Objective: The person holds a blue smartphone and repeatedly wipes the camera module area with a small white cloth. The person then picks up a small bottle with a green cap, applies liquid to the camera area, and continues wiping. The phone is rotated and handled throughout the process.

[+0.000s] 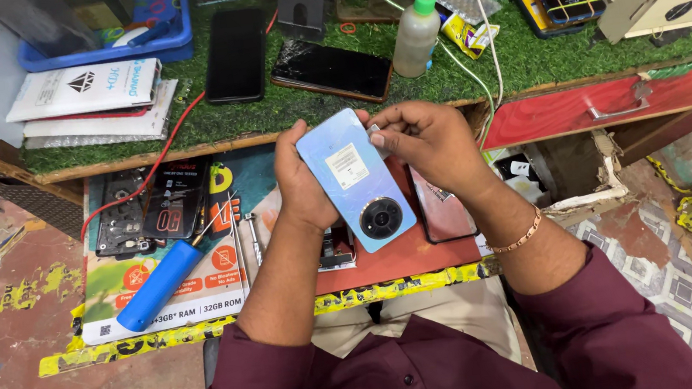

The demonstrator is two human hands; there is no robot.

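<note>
The left hand (pixel 303 186) is wrapped around a light blue smartphone (pixel 355 178), held back side up with its round camera ring toward the person; the hand's fingers are hidden behind the phone. The right hand (pixel 423 143) is pinched shut at the phone's upper right edge — whatever small pale piece sits between its fingertips is too small to make out. Under the hands, on a red pull-out board (pixel 398 258), lies a second phone body (pixel 445 209), mostly covered by the right wrist. Left of them a blue-handled screwdriver (pixel 162 283) rests on a printed poster. Farther off, on the green turf tabletop (pixel 523 58), stand a green-capped glue bottle (pixel 416 29) and a cracked black phone (pixel 332 69) — other phones are cut off at the top edge.
</note>
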